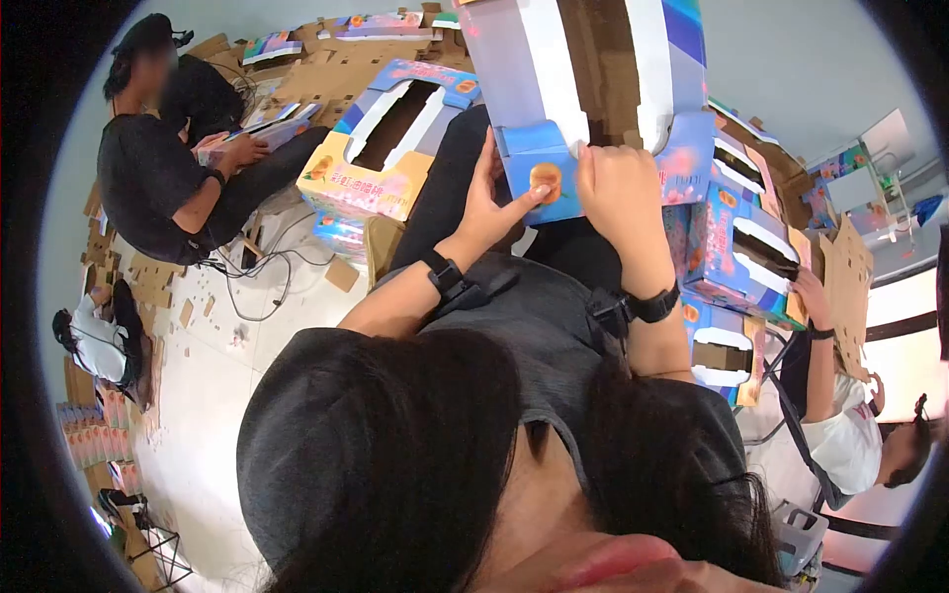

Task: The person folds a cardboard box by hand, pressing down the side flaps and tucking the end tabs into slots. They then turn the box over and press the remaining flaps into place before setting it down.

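At ten o'clock, seated co-worker [158, 188]. Dead centre, left hand [484, 203], grip closed on blue carton [524, 148], forefinger stretched under its flap. Just past twelve, right hand [618, 188], grip curled tight on it. At three o'clock, stacked boxes [736, 247].

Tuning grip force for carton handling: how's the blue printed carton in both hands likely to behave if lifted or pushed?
Probably light for its size: the carton is hollow cardboard, raised between left hand and right hand. Panels are likely stiff, but the end flap under the thumb should bend easily if pushed.
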A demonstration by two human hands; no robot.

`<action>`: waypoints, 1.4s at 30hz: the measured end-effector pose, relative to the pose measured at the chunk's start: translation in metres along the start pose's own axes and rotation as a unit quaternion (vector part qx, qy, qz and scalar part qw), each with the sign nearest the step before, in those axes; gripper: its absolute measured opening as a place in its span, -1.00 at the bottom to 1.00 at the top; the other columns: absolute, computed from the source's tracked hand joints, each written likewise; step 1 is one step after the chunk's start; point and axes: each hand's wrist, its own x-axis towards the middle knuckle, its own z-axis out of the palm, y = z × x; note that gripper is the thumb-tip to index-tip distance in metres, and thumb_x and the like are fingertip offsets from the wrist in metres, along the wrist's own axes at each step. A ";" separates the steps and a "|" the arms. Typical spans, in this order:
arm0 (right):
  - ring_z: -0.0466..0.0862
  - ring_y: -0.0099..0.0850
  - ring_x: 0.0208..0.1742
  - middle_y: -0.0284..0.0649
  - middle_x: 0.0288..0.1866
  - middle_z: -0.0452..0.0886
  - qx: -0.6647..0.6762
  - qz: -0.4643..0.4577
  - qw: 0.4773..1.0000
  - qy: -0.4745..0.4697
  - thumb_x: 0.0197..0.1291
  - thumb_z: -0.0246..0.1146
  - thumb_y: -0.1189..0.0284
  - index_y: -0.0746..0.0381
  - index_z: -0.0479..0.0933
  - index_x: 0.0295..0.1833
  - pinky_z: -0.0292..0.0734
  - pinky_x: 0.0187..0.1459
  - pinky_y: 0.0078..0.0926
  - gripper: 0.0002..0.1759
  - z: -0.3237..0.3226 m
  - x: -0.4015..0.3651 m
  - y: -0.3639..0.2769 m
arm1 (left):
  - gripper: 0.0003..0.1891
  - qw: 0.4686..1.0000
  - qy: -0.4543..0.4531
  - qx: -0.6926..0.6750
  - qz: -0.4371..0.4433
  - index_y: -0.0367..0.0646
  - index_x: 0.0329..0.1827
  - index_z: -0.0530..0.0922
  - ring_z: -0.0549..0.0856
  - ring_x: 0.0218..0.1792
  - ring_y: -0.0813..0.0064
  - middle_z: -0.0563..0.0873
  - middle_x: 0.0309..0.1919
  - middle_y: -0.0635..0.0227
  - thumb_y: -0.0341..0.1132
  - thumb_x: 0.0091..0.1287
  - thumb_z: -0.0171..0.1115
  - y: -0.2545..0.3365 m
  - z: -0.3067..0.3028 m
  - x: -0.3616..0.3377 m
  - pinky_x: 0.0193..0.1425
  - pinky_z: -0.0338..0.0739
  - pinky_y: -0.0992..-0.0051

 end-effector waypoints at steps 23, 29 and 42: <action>0.48 -0.22 -0.47 -0.18 -0.71 0.46 -0.041 -0.186 0.982 -0.017 0.04 0.43 -0.03 0.23 0.49 -0.76 0.36 -0.24 -0.25 -0.38 -0.053 -0.029 0.109 | -0.07 0.993 -0.111 -0.014 0.029 -0.15 0.64 -0.18 0.26 0.51 0.09 0.29 0.44 -0.06 0.21 0.41 -0.01 -0.016 -0.012 0.003 0.63 -0.04 0.12; 0.50 -0.07 -0.50 -0.06 -0.68 0.47 -0.113 0.055 0.992 0.017 0.16 0.39 -0.03 0.30 0.50 -0.73 0.35 -0.22 -0.18 -0.34 -0.078 -0.088 0.189 | -0.03 0.986 -0.135 0.101 0.007 -0.18 0.63 -0.08 0.29 0.51 0.12 0.34 0.43 -0.02 0.33 0.40 -0.01 -0.001 -0.005 0.000 0.63 0.01 0.10; 0.68 0.09 -0.44 0.18 -0.58 0.60 -0.053 0.449 0.880 -0.147 0.28 0.16 -0.23 0.40 0.66 -0.52 0.54 -0.23 -0.05 -0.18 -0.036 -0.228 0.303 | -0.08 0.973 -0.187 0.138 0.005 -0.15 0.60 0.09 0.34 0.49 0.17 0.41 0.40 0.07 -0.05 0.28 0.40 0.003 -0.003 -0.003 0.58 0.12 0.17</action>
